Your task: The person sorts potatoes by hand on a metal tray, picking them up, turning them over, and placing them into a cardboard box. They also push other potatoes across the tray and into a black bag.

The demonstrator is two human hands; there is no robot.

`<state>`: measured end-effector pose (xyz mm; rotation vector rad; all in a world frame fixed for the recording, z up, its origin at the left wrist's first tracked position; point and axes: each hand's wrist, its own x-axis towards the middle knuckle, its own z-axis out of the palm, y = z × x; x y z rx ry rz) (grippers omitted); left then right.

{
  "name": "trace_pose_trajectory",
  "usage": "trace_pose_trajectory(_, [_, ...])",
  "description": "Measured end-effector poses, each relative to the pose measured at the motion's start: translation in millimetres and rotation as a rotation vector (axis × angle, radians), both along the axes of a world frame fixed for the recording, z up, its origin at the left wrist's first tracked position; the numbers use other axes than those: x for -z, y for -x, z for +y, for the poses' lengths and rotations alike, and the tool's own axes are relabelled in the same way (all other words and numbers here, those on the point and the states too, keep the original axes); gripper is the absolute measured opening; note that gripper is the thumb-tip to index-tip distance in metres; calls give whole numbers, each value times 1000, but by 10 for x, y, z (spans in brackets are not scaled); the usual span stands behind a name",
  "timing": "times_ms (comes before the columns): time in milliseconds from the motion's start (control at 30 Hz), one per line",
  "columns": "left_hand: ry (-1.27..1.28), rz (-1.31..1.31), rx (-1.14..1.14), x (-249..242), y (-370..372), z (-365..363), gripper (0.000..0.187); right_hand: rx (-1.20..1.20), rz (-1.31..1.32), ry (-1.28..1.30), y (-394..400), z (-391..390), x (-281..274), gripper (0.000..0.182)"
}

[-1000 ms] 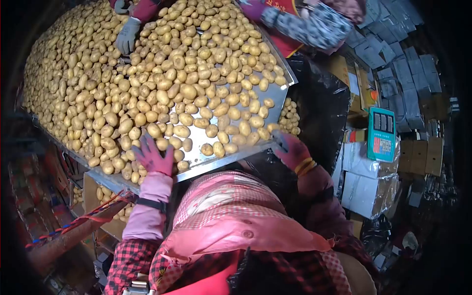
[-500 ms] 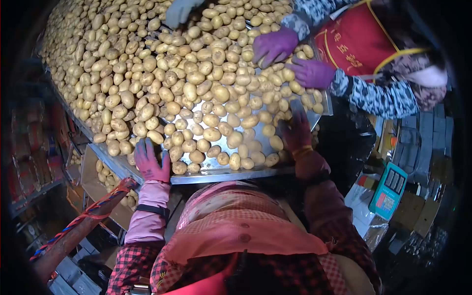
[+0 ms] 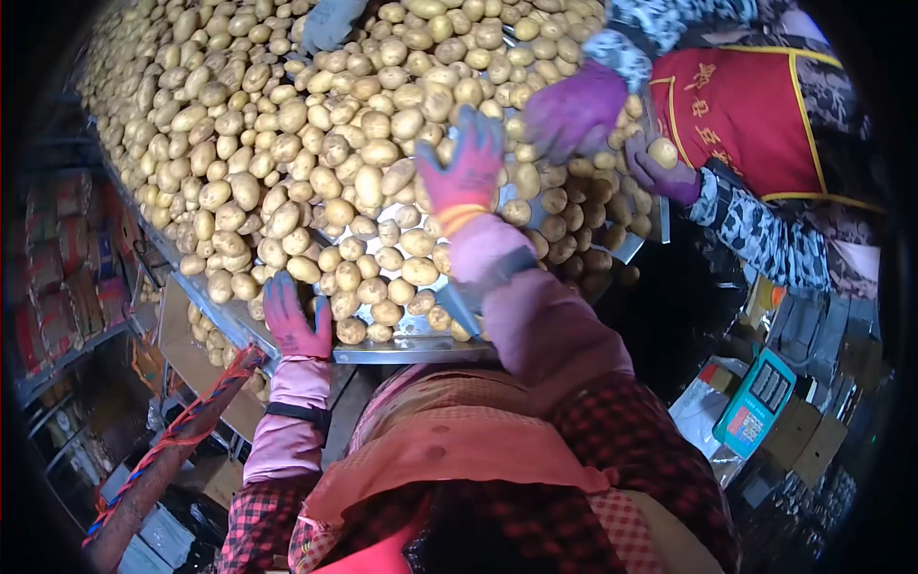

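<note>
Loose yellow potatoes [image 3: 368, 185] lie heaped over a metal table [image 3: 411, 350], thinning to one layer near its front edge. My left hand [image 3: 296, 320], in a pink glove with grey fingertips, rests at the front left edge beside the potatoes. Its fingers are stretched out, and no potato shows in it. My right hand [image 3: 466, 172], gloved alike, reaches over the middle of the heap with fingers spread. It is over or touching potatoes; contact under the palm is hidden. My right forearm covers part of the table's front.
At the right, a co-worker in a red apron [image 3: 732, 124] has one purple glove [image 3: 577, 110] over the potatoes and a potato [image 3: 662, 151] in the other. Another person's grey glove [image 3: 332, 23] is at the top. A rope-wrapped bar [image 3: 172, 440] stands left; a teal scale [image 3: 755, 402], right.
My right hand has moved from the table's right side up and left over the heap. My left hand has stayed put. The co-worker's lower hand moved right and now holds a potato.
</note>
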<state>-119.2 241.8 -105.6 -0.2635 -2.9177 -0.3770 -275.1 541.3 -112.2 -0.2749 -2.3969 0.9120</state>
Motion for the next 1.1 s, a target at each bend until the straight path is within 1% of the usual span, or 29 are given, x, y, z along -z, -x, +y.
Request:
trace_pose_trajectory(67, [-4, -15, -13, -3, -4, 17, 76, 63, -106, -47, 7, -398, -92, 79])
trace_pose_trajectory(133, [11, -19, -24, -8, -12, 7, 76, -195, -119, -20, -8, -650, 5, 81])
trace_pose_trajectory(200, [31, -21, -7, 24, -12, -8, 76, -517, -457, -32, -233, -758, -647, 81])
trace_pose_trajectory(267, [27, -24, 18, 51, -14, -65, 76, -571, -69, -61, -683, -980, -520, 75])
trace_pose_trajectory(333, [18, -33, 50, 67, -48, -103, 76, -821, -75, -96, -1128, -870, -523, 80])
trace_pose_trajectory(367, [20, -32, -1, 206, -60, -163, 75, -937, -71, -120, -1349, -763, -530, 81])
trace_pose_trajectory(400, [8, -21, 4, 205, -42, -139, 75, -1034, -44, -168, -1535, -539, -546, 81])
trace_pose_trajectory(467, [-12, -4, -7, 137, -51, -93, 75, -987, -459, -51, -1670, 58, -761, 76])
trace_pose_trajectory(533, [-11, 7, -8, 24, -61, -2, 74, -301, -579, -373, -1963, 320, -615, 80])
trace_pose_trajectory(600, [3, 18, -15, -4, -72, 41, 73, -159, -614, -131, -1934, 225, -190, 85])
trace_pose_trajectory(633, [4, 82, 24, 39, -74, 9, 69, -86, -622, -4, -1870, 91, -58, 87])
trace_pose_trajectory(667, [-21, 139, 118, 11, -78, 40, 67, -131, -372, -35, -1771, -148, -35, 78])
trace_pose_trajectory(700, [-45, 195, 213, -23, -94, 118, 64, -237, -245, 243, -1675, -408, -67, 79])
trace_pose_trajectory(733, [-70, 242, 310, -53, -145, 221, 62, -418, -112, 462, -1631, -627, -210, 77])
trace_pose_trajectory(767, [-155, 216, 482, -208, -182, 467, 52, -562, -122, 511, -1700, -693, -452, 74])
trace_pose_trajectory(800, [-339, -198, 440, -14, -159, 532, 55, -731, -88, 516, -1765, -640, -611, 72])
trace_pose_trajectory(833, [-486, -562, 291, 180, -139, 597, 59, -832, -164, 408, -1859, -546, -682, 69])
trace_pose_trajectory(867, [-626, -589, 379, 222, -264, 920, 56, -937, -245, 296, -1958, -411, -715, 67])
trace_pose_trajectory(900, [-766, -618, 462, 245, -409, 1229, 53, -907, -264, 227, -2072, -251, -677, 62])
trace_pose_trajectory(933, [-579, -497, 610, 194, -351, 1366, 55, -876, -282, 159, -2203, -67, -644, 58])
trace_pose_trajectory(967, [-407, -347, 738, 143, -294, 1503, 56, -838, -424, 166, -2280, 173, -759, 53])
trace_pose_trajectory(1000, [102, -37, 877, -48, -84, 1615, 61, -804, -452, 112, -2385, 428, -633, 49])
trace_pose_trajectory(1033, [139, -179, 784, -119, 93, 1627, 60, -660, -435, 43, -2419, 669, -677, 48])
trace_pose_trajectory(1067, [203, -220, 763, -330, 225, 1648, 63, -544, -371, 74, -2506, 976, -288, 47])
trace_pose_trajectory(1100, [211, -154, 750, -251, 363, 1574, 64, -394, -350, 153, -2512, 1260, -503, 50])
